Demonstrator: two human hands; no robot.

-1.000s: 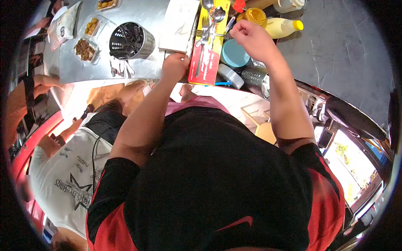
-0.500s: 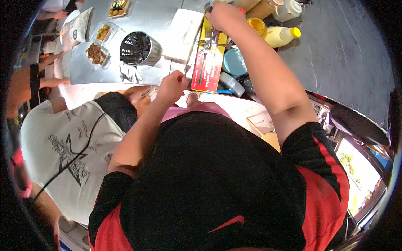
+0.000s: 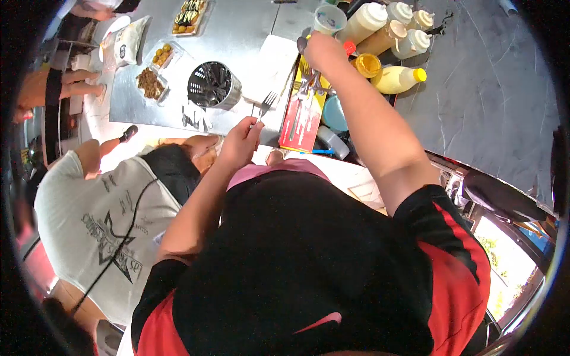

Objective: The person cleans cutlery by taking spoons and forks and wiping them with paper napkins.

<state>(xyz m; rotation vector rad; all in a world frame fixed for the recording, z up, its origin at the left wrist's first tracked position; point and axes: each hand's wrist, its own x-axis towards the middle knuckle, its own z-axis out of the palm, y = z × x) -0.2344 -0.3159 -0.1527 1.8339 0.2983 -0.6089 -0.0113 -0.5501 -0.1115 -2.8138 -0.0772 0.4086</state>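
Observation:
My left hand [image 3: 239,143] is closed around the handle of a metal fork [image 3: 268,102], tines pointing up and away from me. In front of it stands a metal perforated cutlery holder [image 3: 235,94] filled with dark utensils. My right hand [image 3: 325,53] reaches to the far end of a red and yellow box [image 3: 303,129]. Its fingers are closed, and a dark rounded piece [image 3: 301,45] shows at their edge; what it belongs to is hidden. Several forks [image 3: 304,88] lie on the box, just below that hand. Left of the box is a white rectangular item [image 3: 273,62].
Squeeze bottles [image 3: 365,22] and a yellow-capped bottle [image 3: 399,79] stand right of my right hand, beside an open mustard-coloured tub [image 3: 367,65]. Food trays [image 3: 151,84] lie at the left. A person in a white shirt [image 3: 98,219] is close on my left.
The fork in my left hand has tilted and its tines now show clearly. My right hand stays by the box's far end. The whole view has shifted slightly.

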